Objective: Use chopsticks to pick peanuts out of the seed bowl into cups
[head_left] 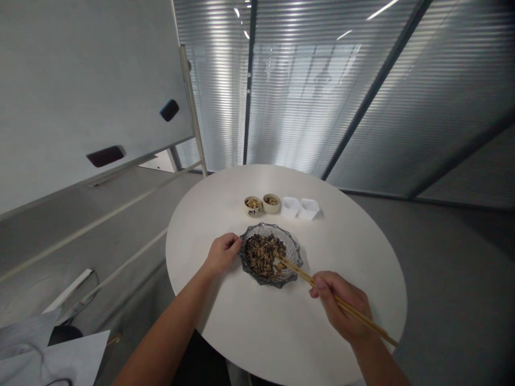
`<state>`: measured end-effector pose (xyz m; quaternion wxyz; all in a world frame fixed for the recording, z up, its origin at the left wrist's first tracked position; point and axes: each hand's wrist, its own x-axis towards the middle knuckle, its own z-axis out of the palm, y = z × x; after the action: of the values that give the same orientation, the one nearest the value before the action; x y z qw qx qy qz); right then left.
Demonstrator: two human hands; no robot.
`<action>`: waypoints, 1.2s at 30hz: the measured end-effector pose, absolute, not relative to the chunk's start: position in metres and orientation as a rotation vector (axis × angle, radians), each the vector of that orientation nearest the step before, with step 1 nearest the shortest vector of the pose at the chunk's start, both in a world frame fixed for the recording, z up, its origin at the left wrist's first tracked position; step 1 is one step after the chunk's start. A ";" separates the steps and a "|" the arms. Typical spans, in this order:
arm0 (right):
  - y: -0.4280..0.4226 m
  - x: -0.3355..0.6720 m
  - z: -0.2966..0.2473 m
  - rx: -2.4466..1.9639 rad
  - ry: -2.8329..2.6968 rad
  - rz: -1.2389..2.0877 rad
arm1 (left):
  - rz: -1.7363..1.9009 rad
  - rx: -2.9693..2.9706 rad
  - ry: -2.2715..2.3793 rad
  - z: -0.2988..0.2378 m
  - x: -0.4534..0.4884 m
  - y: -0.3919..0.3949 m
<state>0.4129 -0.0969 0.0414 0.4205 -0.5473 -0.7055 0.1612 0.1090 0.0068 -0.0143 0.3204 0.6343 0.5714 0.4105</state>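
A glass bowl (295, 272) with a scalloped rim stands on the round white table. Dark striped seeds, like sunflower seeds (261, 254), fill its left part, with a few paler pieces on the right side. My left hand (224, 251) pinches the bowl's left rim between thumb and fingers. Wooden chopsticks (306, 277) are gripped in my right hand (344, 305), to the right of the bowl. Their tips are down in the bowl among the seeds and pale pieces; whether something is between them I cannot tell.
Behind the bowl stand two small round cups (253, 212) (271, 209) holding nut-like pieces, beside two white plastic trays (290, 207) (309, 209). The white table (257, 332) has a rounded edge. A whiteboard (88, 80) on a frame is at left; papers (76, 359) lie at lower left.
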 end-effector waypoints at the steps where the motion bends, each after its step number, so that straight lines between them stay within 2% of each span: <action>1: -0.097 0.413 0.041 -1.360 -1.789 0.384 | 1.079 1.668 1.502 -0.014 0.109 0.007; 9: -0.098 0.420 0.028 -1.221 -1.775 0.289 | 1.054 1.684 1.501 -0.013 0.109 0.007; 18: -0.094 0.427 0.033 -1.252 -1.776 0.354 | 1.052 1.676 1.505 -0.013 0.109 0.007; 36: -0.077 0.443 0.071 -1.527 -1.789 0.704 | 1.067 1.679 1.507 -0.016 0.109 0.007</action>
<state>0.4426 -0.0770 0.0705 0.3365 -0.5858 -0.6861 0.2699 0.1089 0.0074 -0.0156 0.3174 0.6381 0.5725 0.4054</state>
